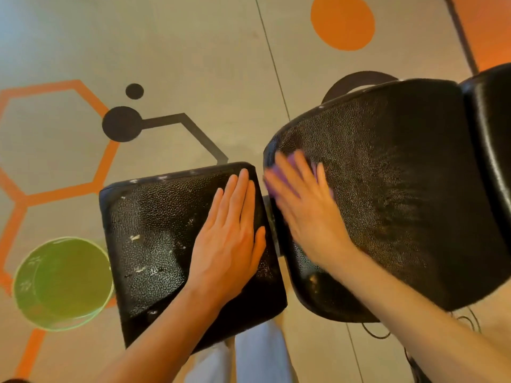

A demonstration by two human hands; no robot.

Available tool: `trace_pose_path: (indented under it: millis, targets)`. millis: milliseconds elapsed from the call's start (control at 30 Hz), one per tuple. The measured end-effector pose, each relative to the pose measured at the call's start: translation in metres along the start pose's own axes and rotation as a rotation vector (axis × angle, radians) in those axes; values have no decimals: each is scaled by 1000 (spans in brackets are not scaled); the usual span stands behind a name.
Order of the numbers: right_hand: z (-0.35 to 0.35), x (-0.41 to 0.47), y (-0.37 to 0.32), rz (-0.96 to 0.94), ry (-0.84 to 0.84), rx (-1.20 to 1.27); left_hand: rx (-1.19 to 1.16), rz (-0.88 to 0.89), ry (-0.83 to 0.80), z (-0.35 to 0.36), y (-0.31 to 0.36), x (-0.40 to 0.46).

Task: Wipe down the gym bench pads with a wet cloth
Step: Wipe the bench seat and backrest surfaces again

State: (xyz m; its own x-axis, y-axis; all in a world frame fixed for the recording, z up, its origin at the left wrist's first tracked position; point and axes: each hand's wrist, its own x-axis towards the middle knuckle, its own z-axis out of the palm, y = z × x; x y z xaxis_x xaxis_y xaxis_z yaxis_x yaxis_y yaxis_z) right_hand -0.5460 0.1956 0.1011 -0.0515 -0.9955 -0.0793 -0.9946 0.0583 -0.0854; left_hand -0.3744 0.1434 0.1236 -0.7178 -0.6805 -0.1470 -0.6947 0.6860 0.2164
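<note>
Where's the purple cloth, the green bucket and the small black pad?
cloth (272, 186), head view, purple edge beside the fingers.
bucket (27, 297), head view, left rim wall.
small pad (154, 217), head view, bare top surface.

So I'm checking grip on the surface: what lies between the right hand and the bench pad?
In the head view, a purple cloth lies flat between the right hand and the larger bench pad.

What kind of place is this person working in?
Most likely a gym. The right hand presses a purple cloth on a black padded bench back, the left hand rests flat on the seat pad, and the floor has bold painted orange hexagons.
</note>
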Motion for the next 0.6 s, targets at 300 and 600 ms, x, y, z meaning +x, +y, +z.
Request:
trace_pose_path:
  millis: [300,600]
  targets:
    - [-14,59,-1,99,45,11,1,12,32,2,-1,-1]
    - [-2,-117,-19,-122,-213,-56,-3,20,65,4,-2,-1]
